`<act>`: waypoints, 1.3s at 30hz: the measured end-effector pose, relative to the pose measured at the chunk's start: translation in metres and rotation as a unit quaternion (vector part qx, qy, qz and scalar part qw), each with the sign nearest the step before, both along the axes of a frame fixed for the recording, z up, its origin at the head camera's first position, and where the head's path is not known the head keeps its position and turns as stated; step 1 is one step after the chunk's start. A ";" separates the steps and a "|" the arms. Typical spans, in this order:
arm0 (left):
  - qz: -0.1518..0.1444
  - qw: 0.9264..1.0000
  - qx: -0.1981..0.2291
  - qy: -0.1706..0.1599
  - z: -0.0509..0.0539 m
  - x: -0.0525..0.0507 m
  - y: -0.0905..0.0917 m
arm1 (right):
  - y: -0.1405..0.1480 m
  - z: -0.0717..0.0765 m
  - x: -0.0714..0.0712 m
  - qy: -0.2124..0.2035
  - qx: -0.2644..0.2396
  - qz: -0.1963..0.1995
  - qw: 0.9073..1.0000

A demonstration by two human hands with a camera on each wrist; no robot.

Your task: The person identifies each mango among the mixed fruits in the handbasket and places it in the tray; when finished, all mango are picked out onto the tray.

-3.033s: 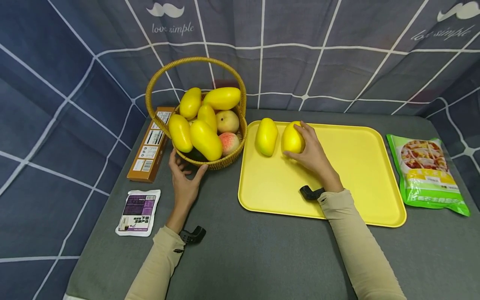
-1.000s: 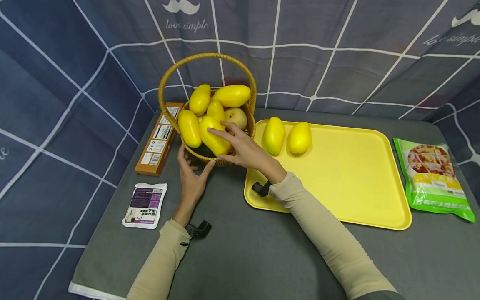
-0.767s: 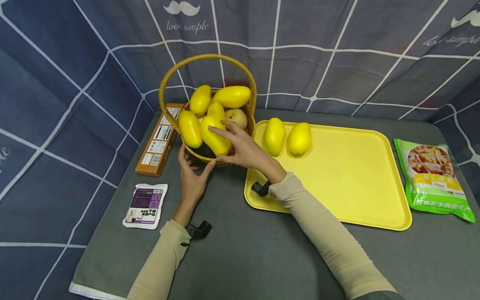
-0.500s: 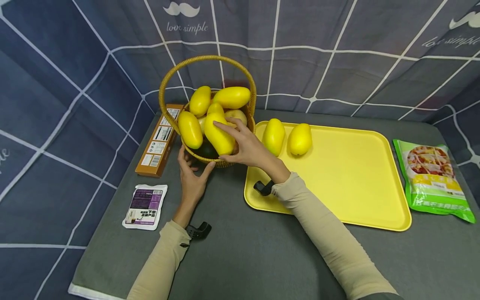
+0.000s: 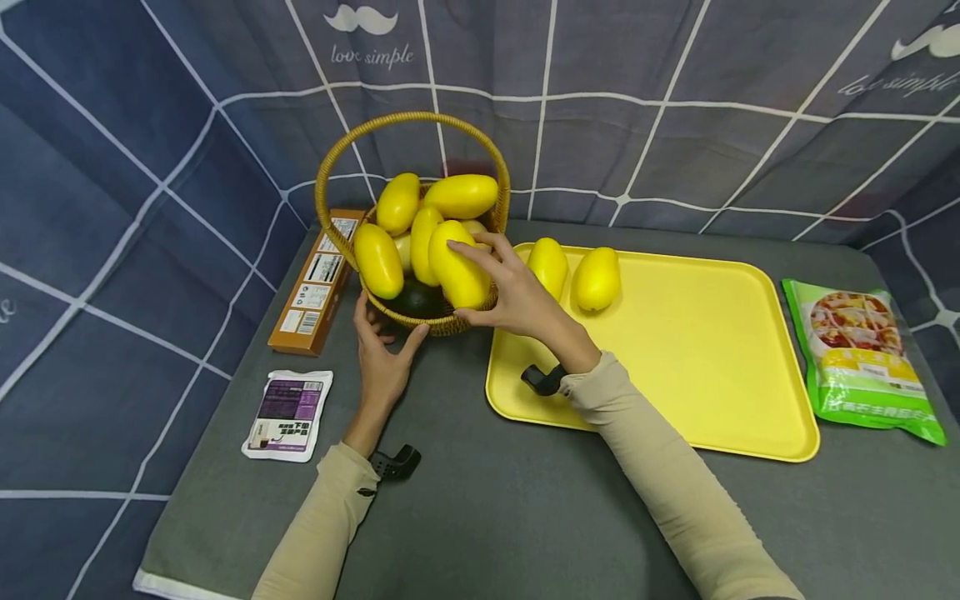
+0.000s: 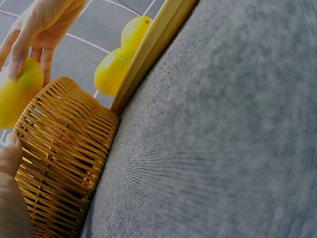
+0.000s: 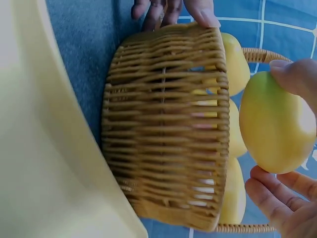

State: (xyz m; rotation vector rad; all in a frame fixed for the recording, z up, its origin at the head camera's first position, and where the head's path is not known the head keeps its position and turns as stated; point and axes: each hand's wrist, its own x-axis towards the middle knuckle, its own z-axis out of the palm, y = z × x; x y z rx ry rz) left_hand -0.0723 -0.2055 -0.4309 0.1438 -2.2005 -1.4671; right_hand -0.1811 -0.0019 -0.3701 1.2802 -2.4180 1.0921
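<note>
My right hand point(image 5: 525, 300) pinches a yellow mango point(image 5: 457, 267) over the right front of the wicker basket point(image 5: 442, 327). In the right wrist view this mango point(image 7: 277, 124) is held between thumb and fingertips, beyond the basket rim. My left hand point(image 5: 382, 362) holds the basket's front left side, its thumb at the rim; the left wrist view shows that thumb on the wicker point(image 6: 64, 144). Several other mangoes, a dark green fruit point(image 5: 418, 300) and a pale round fruit lie in the basket. Two mangoes point(image 5: 596, 279) rest on the yellow tray point(image 5: 697, 358).
An orange-brown box point(image 5: 311, 292) lies left of the basket, with a white and purple pouch point(image 5: 288, 417) in front of it. A green food bag point(image 5: 862, 358) lies right of the tray. The basket's tall handle point(image 5: 408, 118) arches above the fruit; a checked curtain hangs behind.
My right hand left the tray mango, took hold of one in the basket and has moved it to the right, uncovering more of the dark green fruit. My left hand stays at the basket.
</note>
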 end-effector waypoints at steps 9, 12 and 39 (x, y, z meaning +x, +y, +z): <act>0.005 1.000 0.002 0.000 -0.002 0.001 -0.001 | 0.015 -0.005 0.001 -0.007 -0.007 -0.019 1.000; 0.005 1.000 0.004 -0.002 -0.001 0.002 -0.001 | 0.021 -0.006 0.001 -0.010 -0.020 -0.029 0.999; -0.007 1.000 0.003 0.000 0.001 -0.001 -0.002 | 0.119 -0.013 -0.007 -0.028 -0.071 -0.149 0.986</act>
